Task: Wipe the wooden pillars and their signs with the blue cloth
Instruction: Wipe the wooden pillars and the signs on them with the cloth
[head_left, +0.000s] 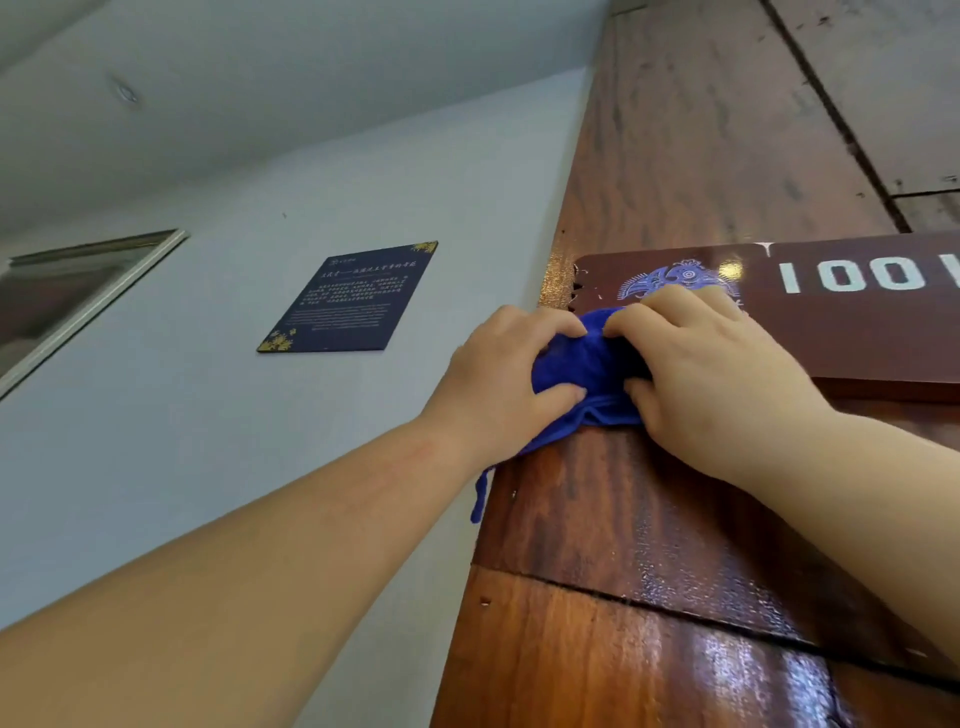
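At the far left a framed pane (78, 296) hangs on the pale wall (363, 156). Right of it a dark plaque (348, 296) with gold corner flowers and small pale text is fixed to the same wall. Next comes the left hand (498, 364), its fingers curled over the top of the cloth (582, 364) and its thumb pressed under it, gripping the bunched blue fabric. The cloth sits between both hands, against the pillar (649, 519) at the lower left corner of the sign (831, 332); a thin strand dangles off the pillar's left edge. The right hand (711, 364) grips the cloth's right side, fingers bent over it and covering part of the sign's blue emblem. The brown sign reads "100" in white, running off the right edge.
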